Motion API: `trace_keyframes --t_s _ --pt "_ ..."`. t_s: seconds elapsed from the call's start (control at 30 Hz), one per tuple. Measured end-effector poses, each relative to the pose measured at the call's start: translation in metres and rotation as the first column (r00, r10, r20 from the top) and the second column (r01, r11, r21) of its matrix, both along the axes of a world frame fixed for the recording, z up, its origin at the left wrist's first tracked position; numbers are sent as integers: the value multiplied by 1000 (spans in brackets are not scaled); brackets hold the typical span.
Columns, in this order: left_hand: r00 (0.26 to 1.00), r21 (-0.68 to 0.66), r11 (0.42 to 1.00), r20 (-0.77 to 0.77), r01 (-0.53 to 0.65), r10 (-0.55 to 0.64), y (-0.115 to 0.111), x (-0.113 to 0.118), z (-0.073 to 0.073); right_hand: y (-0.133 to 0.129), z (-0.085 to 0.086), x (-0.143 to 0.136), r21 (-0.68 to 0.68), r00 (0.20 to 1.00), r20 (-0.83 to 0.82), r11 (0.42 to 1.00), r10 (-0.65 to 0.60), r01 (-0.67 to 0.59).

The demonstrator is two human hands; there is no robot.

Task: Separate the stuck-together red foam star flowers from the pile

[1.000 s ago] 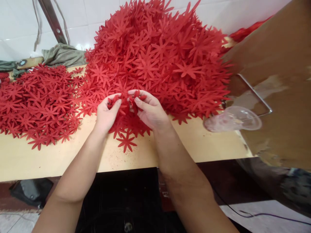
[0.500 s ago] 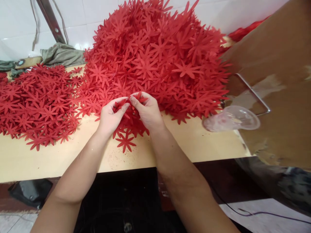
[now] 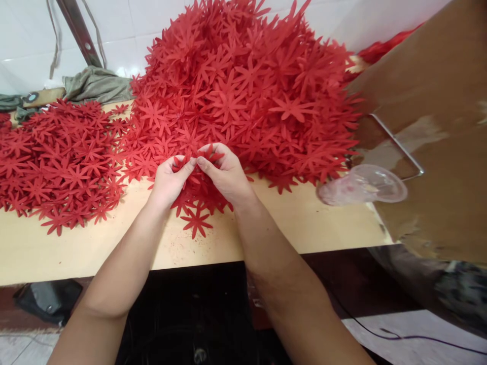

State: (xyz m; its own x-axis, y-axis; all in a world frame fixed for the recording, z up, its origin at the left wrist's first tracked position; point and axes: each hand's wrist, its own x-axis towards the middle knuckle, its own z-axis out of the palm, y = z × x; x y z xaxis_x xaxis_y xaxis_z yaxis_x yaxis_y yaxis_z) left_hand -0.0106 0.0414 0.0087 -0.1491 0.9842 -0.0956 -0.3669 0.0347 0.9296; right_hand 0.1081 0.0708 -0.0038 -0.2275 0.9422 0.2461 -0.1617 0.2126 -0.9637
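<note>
My left hand (image 3: 169, 180) and my right hand (image 3: 224, 171) meet at the front of a tall heap of red fabric flowers (image 3: 243, 91). Both are closed, thumbs and fingertips pinching red flower pieces, with narrow petals showing between the fingers. The thumb tips almost touch. How many pieces they hold is hidden. Below the hands, more red flowers lie in a small pile, and a single red flower (image 3: 197, 221) with several pointed petals rests flat at its front.
A lower pile of red flowers (image 3: 68, 162) spreads at the left. A clear plastic cup (image 3: 365, 185) lies on its side near a brown board (image 3: 429, 126) with a metal handle. Grey-green cloth (image 3: 95, 86) sits by the tiled wall. The pale table (image 3: 304, 228) has a front edge.
Both hands have shifted slightly left, and the thumbs have come closer together over the flower pieces. The heaps and the cup stay where they were.
</note>
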Motion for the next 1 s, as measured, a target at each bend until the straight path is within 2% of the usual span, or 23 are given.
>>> trace_keyframes --t_s 0.23,0.47,0.57,0.67,0.8,0.9,1.0 --pt "999 50 998 18 40 -41 -2 -1 1 -2 2 1 -23 1000 -12 1000 10 -10" --pt "992 16 999 -120 37 -35 -1 -5 4 -3 3 1 20 992 114 999 -49 47" --pt "987 21 999 -157 -37 40 0 -6 4 -4 5 3 37 990 140 999 -11 6" --pt "979 50 988 -138 -145 151 3 -12 2 -3 7 7 -4 994 107 999 37 -37" --pt "952 62 958 -107 -281 286 11 -26 -2 -2 7 11 -26 999 51 1000 7 -6" --pt "936 107 948 -159 -299 313 14 -31 -3 0 6 9 -38 999 38 999 -21 23" --pt "906 247 923 -235 -295 352 11 -30 -1 1 5 7 -79 998 3 995 -67 67"
